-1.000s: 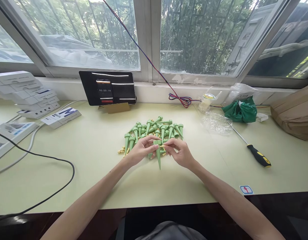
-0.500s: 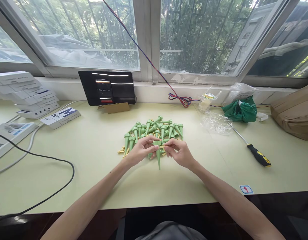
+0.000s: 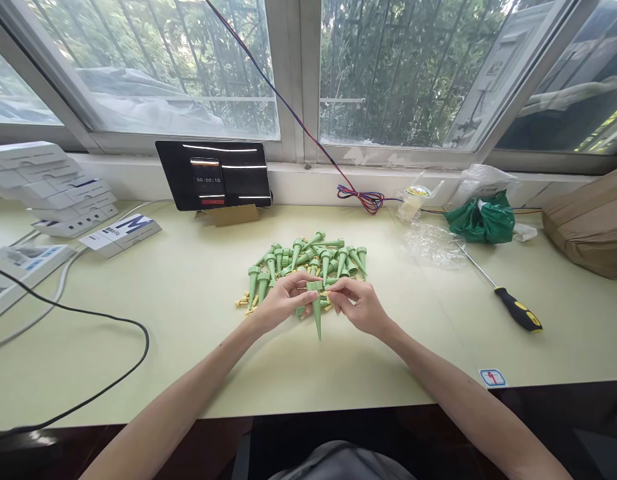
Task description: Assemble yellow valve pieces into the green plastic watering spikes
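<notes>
My left hand (image 3: 283,301) grips a green plant watering spike (image 3: 317,313) by its wide ribbed cap, with the point hanging down toward me. At the spike's right side, my right hand (image 3: 358,304) pinches a small yellow plug (image 3: 326,294) against it, just under the cap. The fingertips cover most of the plug, so I cannot tell how deep it sits. Just beyond both hands lies a heap of similar green spikes (image 3: 297,255), with small yellow plugs (image 3: 242,301) scattered among them and at the heap's left edge.
Behind the heap stands a black tablet (image 3: 238,175) showing a timer. White boxes (image 3: 63,180) and a black cable (image 3: 113,317) are on the left. To the right lie a screwdriver (image 3: 518,310), clear plastic wrap (image 3: 433,245) and a green bag (image 3: 481,219). A bundled red-blue wire (image 3: 361,198) rests by the window.
</notes>
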Motion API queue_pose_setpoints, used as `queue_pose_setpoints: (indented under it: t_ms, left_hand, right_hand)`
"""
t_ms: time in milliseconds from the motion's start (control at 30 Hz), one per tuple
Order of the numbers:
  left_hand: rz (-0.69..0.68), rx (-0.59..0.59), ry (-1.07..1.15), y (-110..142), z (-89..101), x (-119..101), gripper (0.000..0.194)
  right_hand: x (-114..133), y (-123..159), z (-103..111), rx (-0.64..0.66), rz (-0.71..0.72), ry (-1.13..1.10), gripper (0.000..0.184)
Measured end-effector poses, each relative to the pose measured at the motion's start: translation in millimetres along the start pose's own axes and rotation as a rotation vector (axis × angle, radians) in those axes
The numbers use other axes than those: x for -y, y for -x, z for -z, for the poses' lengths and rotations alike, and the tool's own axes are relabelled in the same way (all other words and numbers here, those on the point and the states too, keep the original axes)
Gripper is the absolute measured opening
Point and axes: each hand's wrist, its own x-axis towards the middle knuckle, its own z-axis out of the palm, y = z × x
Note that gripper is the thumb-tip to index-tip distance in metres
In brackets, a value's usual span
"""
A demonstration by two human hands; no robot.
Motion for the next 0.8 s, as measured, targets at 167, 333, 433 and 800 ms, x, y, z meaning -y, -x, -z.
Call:
queue_pose_setpoints:
  t_ms: [167,333,433,800]
  left_hand:
    - [-0.004,0.002,0.004,0.6,0.3,0.0,0.03]
    - [-0.006,0.011,0.01,0.0,-0.4,1.4,0.028]
    - [-0.003,0.013,0.008,0.0,-0.7,1.7,0.029]
    - [-0.008,0.022,0.021,-0.6,-0.5,4.0,0.028]
  right_hand:
    - [-1.0,-0.2,0.6,-0.005,0.038,0.028,0.016]
    - [-2.1,0.0,0.1,0.001,0.009,0.011,0.017]
    - [-0.6,0.1,0.3,0.006,-0.004,0.0,0.018]
    - [-2.2,-0.5,0.2,0.006,0.017,0.018,0.017]
